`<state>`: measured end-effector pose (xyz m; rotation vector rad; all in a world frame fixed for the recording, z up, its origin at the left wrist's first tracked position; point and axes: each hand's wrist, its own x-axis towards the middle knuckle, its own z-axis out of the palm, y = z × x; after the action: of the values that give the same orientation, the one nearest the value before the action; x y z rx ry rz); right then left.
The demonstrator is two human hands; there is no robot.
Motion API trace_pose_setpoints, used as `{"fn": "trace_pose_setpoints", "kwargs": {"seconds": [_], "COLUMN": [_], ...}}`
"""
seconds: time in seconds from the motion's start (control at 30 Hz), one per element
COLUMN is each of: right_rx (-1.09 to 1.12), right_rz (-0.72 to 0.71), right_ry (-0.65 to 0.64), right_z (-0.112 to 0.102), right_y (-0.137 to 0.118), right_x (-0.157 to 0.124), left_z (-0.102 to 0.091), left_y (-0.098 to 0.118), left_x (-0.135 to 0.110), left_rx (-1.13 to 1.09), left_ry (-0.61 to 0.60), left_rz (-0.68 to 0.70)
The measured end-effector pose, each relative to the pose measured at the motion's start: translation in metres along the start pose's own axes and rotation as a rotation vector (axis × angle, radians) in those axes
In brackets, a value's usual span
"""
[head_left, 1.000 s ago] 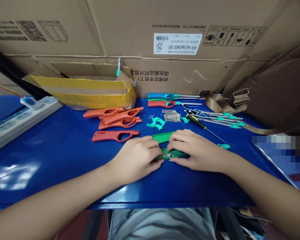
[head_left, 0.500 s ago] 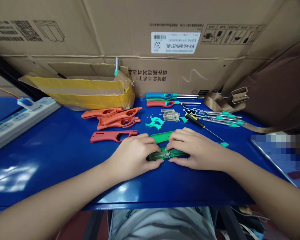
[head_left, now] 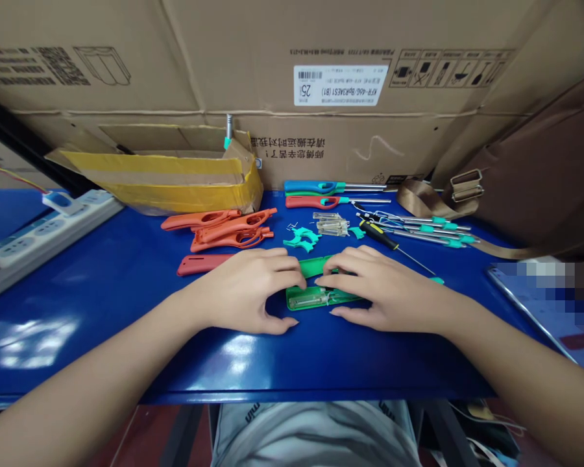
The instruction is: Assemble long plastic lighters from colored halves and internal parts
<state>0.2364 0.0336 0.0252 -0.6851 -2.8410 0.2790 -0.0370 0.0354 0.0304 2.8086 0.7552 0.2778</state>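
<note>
A green plastic lighter shell (head_left: 316, 298) with a clear inner part lies on the blue table (head_left: 102, 292) between my hands. My right hand (head_left: 377, 285) rests on its right end, fingers curled and pressing on it. My left hand (head_left: 246, 288) sits just left of it, fingers arched, fingertips touching a second green shell half (head_left: 314, 266) behind. A red shell half (head_left: 202, 263) lies partly under my left hand's far side.
Orange shell halves (head_left: 224, 228) lie in a pile behind left. Teal triggers (head_left: 302, 239), small clear parts (head_left: 331, 224), a screwdriver (head_left: 387, 243) and several metal-tube lighters (head_left: 428, 228) lie behind. A taped cardboard box (head_left: 165, 172), power strip (head_left: 34, 227) and brown bag (head_left: 540, 181) flank them.
My left hand slid left and lifted off the green shell, uncovering its left end. The shell now lies flat and shows more. My right hand stayed on it.
</note>
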Motion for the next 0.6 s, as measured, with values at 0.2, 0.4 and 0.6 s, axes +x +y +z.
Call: {"fn": "trace_pose_setpoints", "kwargs": {"seconds": [0.2,0.4,0.6], "right_rx": [0.004,0.029,0.01], "right_rz": [0.014,0.034,0.075], "right_ry": [-0.004,-0.031,0.042], "right_z": [0.0022,0.0082,0.0038], "right_y": [0.0013,0.0001,0.0072], "right_x": [0.0011,0.0025,0.0017], "left_z": [0.0037,0.0053,0.0005], "left_y": [0.0007,0.0058,0.0069], "left_x": [0.0009,0.0016,0.0007], "left_rx": [-0.01,-0.064,-0.03], "left_ry": [-0.02,-0.046,-0.089], "left_rz": [-0.045,-0.141,-0.179]}}
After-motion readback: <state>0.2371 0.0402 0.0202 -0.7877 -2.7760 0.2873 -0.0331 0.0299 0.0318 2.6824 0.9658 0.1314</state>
